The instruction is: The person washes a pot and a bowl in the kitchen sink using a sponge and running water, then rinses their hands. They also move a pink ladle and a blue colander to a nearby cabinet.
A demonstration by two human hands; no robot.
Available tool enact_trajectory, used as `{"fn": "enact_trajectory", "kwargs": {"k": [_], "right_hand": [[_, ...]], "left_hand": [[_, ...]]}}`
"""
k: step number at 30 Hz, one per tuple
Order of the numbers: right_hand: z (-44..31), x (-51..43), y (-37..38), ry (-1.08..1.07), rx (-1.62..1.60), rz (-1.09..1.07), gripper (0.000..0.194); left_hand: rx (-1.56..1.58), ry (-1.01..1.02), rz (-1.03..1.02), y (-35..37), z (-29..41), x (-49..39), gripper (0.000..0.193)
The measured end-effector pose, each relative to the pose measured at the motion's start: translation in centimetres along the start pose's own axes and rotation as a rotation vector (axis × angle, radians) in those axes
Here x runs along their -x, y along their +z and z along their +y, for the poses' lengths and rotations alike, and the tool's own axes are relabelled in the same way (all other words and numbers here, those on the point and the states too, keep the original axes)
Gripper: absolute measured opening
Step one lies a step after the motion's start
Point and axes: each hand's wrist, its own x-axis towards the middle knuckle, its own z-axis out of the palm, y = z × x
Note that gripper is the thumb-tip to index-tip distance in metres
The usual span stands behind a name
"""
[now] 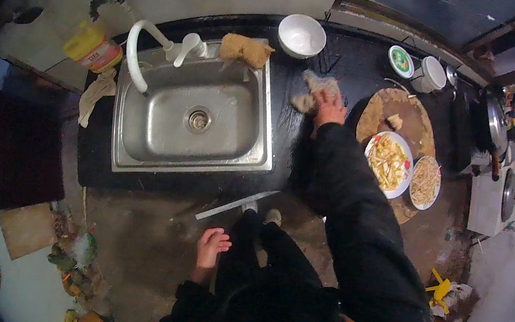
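My right hand [330,108] lies on a crumpled light cloth [306,101] on the black countertop [286,130], just right of the steel sink. My fingers are on the cloth's right part. My left hand [211,247] hangs in front of the counter, fingers apart, holding nothing. A white bowl [302,36] stands behind the cloth. To the right is a round wooden chopping board [374,110] bearing a small pale lump of food [395,121] and a plate of sliced food [388,164]. Beside it sits a plate of thin pale strips [425,182].
The steel sink [203,91] has a white faucet [137,57] and a folded tan cloth [246,50] at its back rim. A yellow container [91,48] stands left. At the back right are a white tub [432,74], a green-and-white lid [401,62] and a lidded pan [495,123].
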Motion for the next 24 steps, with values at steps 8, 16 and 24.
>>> {"fn": "enact_trajectory", "kwargs": {"k": [8, 16, 24], "right_hand": [[-1.8, 14.8, 0.0, 0.078, -0.275, 0.192, 0.051], [-15.7, 22.1, 1.8, 0.393, -0.247, -0.024, 0.079], [-41.7, 24.0, -2.5, -0.008, -0.505, 0.053, 0.063]], "left_hand": [[-0.055, 0.143, 0.071, -4.9, 4.3, 0.9, 0.03], [-0.765, 0.869, 0.542, -22.1, 28.1, -15.5, 0.027], [-1.291, 0.948, 0.676, -33.9, 43.8, -28.1, 0.037]]}}
